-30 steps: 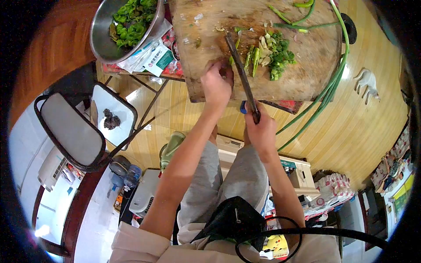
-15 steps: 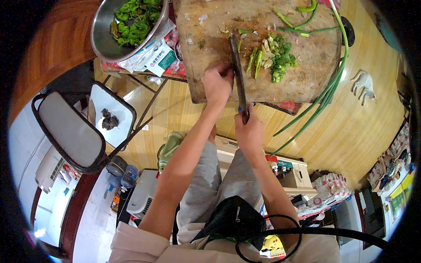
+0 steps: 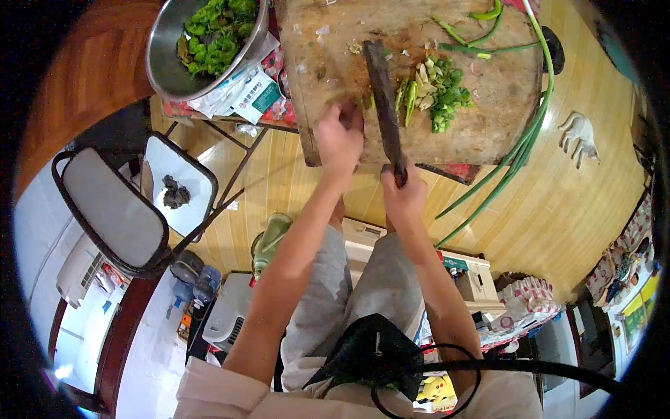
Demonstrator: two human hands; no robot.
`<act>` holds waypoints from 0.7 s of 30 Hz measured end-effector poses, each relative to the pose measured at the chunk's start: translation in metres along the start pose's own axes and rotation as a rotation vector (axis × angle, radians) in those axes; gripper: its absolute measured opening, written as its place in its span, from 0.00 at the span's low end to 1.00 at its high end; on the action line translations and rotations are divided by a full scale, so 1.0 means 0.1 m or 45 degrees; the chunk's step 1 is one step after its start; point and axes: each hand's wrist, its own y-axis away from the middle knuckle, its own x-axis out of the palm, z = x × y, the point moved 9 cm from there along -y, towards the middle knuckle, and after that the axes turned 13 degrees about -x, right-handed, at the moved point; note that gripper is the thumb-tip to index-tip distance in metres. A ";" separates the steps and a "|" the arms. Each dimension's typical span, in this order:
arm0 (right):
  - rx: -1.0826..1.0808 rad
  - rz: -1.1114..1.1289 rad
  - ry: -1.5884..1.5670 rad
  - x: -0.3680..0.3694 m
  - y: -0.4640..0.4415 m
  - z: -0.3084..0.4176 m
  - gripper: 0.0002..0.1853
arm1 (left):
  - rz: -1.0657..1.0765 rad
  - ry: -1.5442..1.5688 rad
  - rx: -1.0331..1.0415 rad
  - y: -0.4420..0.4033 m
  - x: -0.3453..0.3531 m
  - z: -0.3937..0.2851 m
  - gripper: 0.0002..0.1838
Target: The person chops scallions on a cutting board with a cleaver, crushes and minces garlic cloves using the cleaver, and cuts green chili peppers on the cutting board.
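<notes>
My right hand is closed round the handle of a dark-bladed kitchen knife, at the near edge of the wooden cutting board. The blade is tilted, its flat side showing, over the board. To its left my left hand hovers at the board with fingers curled together; they are blurred, and whatever they hold is hidden. Right of the blade lie green pepper strips, pale sliced pieces and a heap of chopped scallion. Minced bits sit near the blade's tip.
Long scallions hang over the board's right edge. Green peppers lie at the far right. A steel bowl of green peppers and a white-and-green packet stand at left. A folding chair and a cat are on the floor.
The knife has shifted slightly right and rolled so its flat side shows, now covering some of the pepper strips. My left hand has drawn a little left, away from the blade.
</notes>
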 end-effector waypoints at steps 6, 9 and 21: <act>0.039 -0.239 -0.286 -0.33 0.47 -0.17 0.17 | -0.006 0.181 0.306 -0.23 0.16 -0.29 0.11; 0.080 -0.281 -0.365 -0.42 0.49 -0.23 0.15 | 0.057 -0.039 0.307 -0.10 0.26 -0.47 0.13; 0.089 -0.297 -0.327 -0.60 0.53 -0.33 0.12 | 0.008 -0.053 0.310 -0.25 0.25 -0.77 0.12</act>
